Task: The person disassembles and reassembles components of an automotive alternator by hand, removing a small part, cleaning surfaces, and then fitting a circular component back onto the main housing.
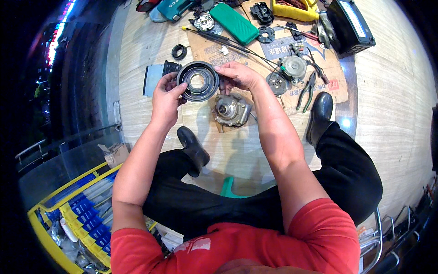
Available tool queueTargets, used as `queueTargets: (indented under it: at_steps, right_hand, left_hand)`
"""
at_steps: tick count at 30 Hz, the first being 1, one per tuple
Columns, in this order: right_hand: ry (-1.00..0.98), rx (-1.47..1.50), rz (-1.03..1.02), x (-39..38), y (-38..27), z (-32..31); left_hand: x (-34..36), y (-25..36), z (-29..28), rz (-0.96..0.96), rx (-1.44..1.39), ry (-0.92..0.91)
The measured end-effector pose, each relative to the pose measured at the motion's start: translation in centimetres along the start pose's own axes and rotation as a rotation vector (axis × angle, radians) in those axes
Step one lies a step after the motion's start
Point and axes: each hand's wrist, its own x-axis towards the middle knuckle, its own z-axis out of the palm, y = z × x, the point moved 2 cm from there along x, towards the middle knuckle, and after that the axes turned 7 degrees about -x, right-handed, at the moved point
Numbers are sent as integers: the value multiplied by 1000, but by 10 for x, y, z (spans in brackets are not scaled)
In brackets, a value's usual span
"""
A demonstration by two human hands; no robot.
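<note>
In front of me, a round black pulley (208,87) with a pale ring at its centre is held up between both hands. My left hand (165,98) grips its left rim, thumb on the face. The right hand (241,75) holds the opposite rim, its fingers partly hidden and darkened with grime. Just below the pulley, a grey metal compressor-like housing (229,110) rests on cardboard, its central shaft pointing up. A black ring (179,52) lies on the floor beyond my left hand, close to a blue-grey flat piece (153,80).
On the cardboard (335,75) lie pliers (306,93), a round plate (277,84) and a silver round part (294,67) with hoses. Farther back are a green case (233,23), a yellow container (301,13) and a black battery (350,27). A yellow-edged display case (52,237) stands at lower left.
</note>
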Motion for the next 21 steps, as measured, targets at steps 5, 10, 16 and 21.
queueTargets:
  at_steps: [5, 10, 16, 21]
  right_hand:
    - [-13, 27, 17, 1, 0, -2]
    - [-9, 25, 14, 1, 3, -2]
    - [8, 35, 3, 3, 6, -2]
    - [17, 42, 14, 4, 6, 1]
  left_hand:
    - [3, -2, -1, -20, 19, 0]
    - [2, -5, 1, -43, 25, 33]
    - [1, -3, 0, -46, 48, 26]
    - [5, -6, -6, -58, 16, 23]
